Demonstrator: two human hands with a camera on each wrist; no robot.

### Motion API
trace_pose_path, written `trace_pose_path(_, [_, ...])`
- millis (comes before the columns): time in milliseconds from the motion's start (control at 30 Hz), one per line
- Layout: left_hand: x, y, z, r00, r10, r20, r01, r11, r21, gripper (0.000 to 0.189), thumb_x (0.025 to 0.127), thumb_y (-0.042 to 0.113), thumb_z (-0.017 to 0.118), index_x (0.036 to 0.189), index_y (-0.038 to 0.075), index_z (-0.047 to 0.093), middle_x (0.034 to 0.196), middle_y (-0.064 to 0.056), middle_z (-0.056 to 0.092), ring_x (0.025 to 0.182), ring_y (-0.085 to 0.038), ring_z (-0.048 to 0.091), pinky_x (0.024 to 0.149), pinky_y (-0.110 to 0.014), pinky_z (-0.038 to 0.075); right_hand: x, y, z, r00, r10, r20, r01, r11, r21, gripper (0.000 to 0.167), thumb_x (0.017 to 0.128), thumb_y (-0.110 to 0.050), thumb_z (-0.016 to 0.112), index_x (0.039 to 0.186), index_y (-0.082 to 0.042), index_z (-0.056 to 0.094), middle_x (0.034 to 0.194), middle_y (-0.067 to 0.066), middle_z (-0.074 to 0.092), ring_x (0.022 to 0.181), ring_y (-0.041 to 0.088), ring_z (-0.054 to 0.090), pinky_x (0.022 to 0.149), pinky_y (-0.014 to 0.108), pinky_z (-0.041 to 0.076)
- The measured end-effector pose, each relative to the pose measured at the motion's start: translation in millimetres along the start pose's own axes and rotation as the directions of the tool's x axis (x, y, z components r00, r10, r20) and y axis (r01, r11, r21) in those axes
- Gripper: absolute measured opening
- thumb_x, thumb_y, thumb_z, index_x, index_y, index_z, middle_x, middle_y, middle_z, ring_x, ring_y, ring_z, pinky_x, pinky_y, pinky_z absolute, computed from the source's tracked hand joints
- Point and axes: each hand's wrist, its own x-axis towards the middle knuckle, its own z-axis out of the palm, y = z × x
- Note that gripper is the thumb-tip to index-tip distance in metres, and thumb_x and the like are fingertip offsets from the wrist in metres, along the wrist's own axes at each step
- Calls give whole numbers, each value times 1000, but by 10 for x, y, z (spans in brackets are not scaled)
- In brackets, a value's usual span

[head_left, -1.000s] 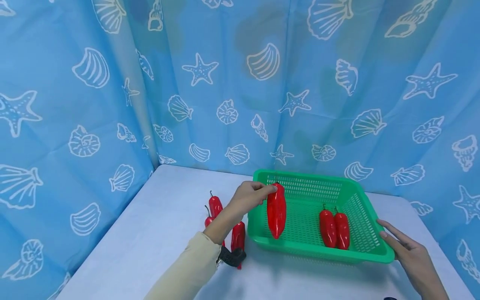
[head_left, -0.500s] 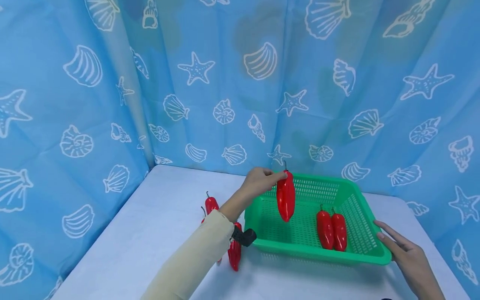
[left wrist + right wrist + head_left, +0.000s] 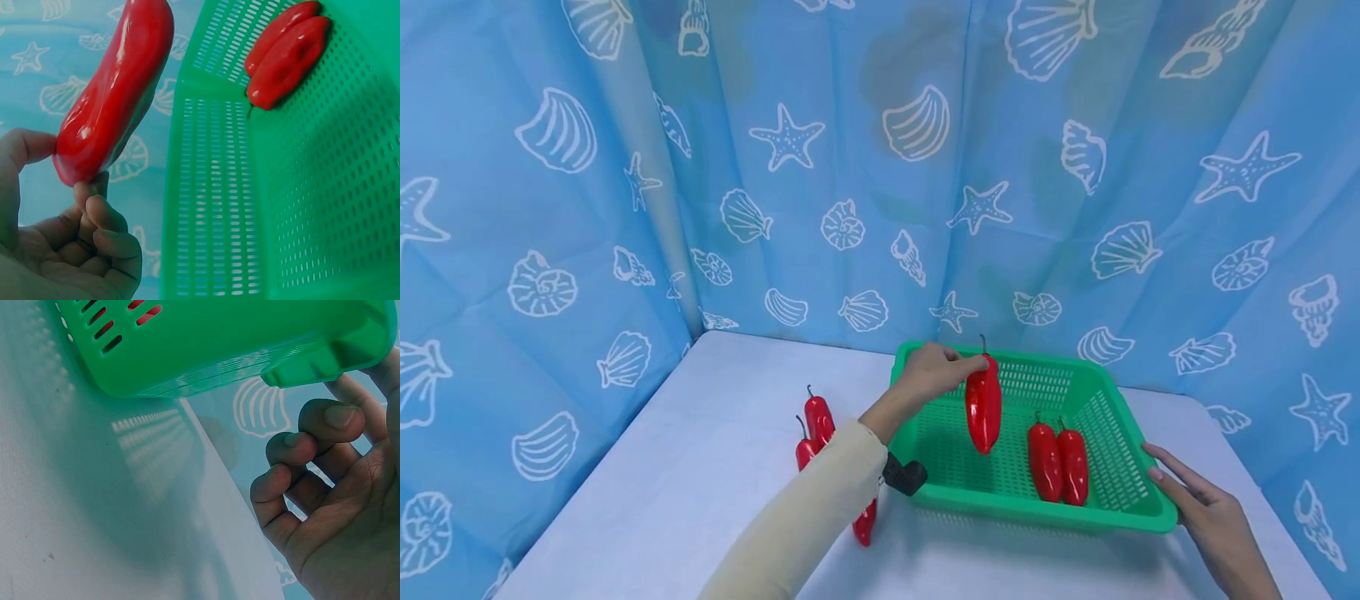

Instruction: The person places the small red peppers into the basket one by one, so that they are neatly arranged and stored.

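My left hand (image 3: 934, 373) pinches a glossy red pepper (image 3: 983, 408) near its stem end and holds it hanging, tip down, over the left half of a green perforated basket (image 3: 1037, 512). In the left wrist view, thumb and fingertips meet the stem end of this pepper (image 3: 115, 94). Two more red peppers (image 3: 1045, 462) lie side by side toward the right inside the basket. At the basket's right rim, my right hand (image 3: 1213, 521) grips with thumb and index finger. Its other fingers curl beneath the rim without touching it, as the right wrist view shows.
Several red peppers (image 3: 818, 417) lie on the white table (image 3: 700, 483) left of the basket, partly hidden by my left sleeve (image 3: 805, 517). A blue curtain (image 3: 850, 167) with shell and starfish prints closes off the back and sides.
My left hand has carried the pepper rightward, farther over the basket, rising and then dropping slightly. My right hand stays at the rim. The head view has shifted a little.
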Motion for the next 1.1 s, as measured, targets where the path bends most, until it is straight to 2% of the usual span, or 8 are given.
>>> trace_pose_path(133, [72, -15, 79, 999, -32, 5, 32, 999, -5, 39, 88, 43, 69, 67, 11, 65, 69, -1, 62, 73, -16, 58, 62, -30, 46, -23, 7, -13, 1000, 7, 20, -7, 1000, -3, 80, 93, -66, 52, 158, -25, 30, 155, 24, 33, 87, -12, 58, 74, 31, 56])
trace_pose_path(233, [114, -42, 162, 999, -50, 3, 50, 999, -12, 42, 87, 43, 70, 63, 9, 63, 66, -2, 63, 72, -17, 60, 61, -31, 46, -42, 36, -18, 1000, 5, 29, -5, 1000, 24, 76, 93, -64, 54, 157, -28, 31, 147, 6, 48, 89, -10, 60, 75, 32, 57])
trace_pose_path(367, [152, -71, 291, 997, -77, 5, 77, 997, -3, 41, 87, 43, 71, 64, 9, 64, 68, -2, 64, 72, -18, 61, 62, -31, 47, -41, 67, -21, 1000, 0, 30, -2, 999, 52, 74, 93, -62, 56, 156, -29, 33, 132, -17, 49, 91, -7, 62, 75, 33, 57])
trace_pose_path(533, [198, -69, 445, 995, -104, 8, 104, 995, 5, 45, 86, 43, 72, 58, 11, 57, 62, -2, 59, 66, -16, 56, 58, -30, 43, -5, 64, -65, 999, 14, 30, -14, 1000, 2, 75, 92, -65, 54, 156, -32, 32, 143, -2, 48, 89, -11, 58, 74, 33, 57])
trace_pose_path(667, [251, -85, 542, 993, -113, 22, 112, 994, 18, 52, 86, 43, 72, 51, 14, 47, 53, -1, 49, 54, -15, 47, 53, -29, 37, 9, 46, -79, 999, 16, 31, -16, 1000, -9, 76, 92, -65, 54, 157, -31, 32, 152, 9, 41, 89, -11, 58, 74, 32, 56])
trace_pose_path(800, [315, -121, 615, 990, -139, 18, 138, 990, 37, 54, 86, 43, 72, 50, 15, 44, 54, -2, 49, 53, -15, 45, 52, -29, 36, 20, 18, -71, 999, 12, 36, -12, 1000, -16, 79, 93, -66, 52, 158, -28, 29, 157, 24, 29, 87, -13, 55, 73, 31, 55])
trace_pose_path(1033, [407, -162, 688, 983, -180, 20, 177, 979, 106, 44, 83, 46, 71, 61, 13, 54, 67, -7, 60, 57, -17, 50, 54, -30, 41, 18, 14, -29, 999, 15, 40, -17, 999, 32, 81, 93, -65, 53, 158, -25, 28, 159, 26, 22, 87, -18, 52, 74, 28, 56])
trace_pose_path(1100, [421, -168, 698, 982, -190, 17, 186, 974, 128, 41, 83, 46, 71, 66, 11, 56, 73, -9, 64, 63, -21, 56, 60, -33, 47, 15, 11, -8, 999, 4, 40, -6, 999, 44, 81, 93, -64, 53, 158, -23, 28, 159, 27, 22, 87, -18, 52, 74, 28, 56])
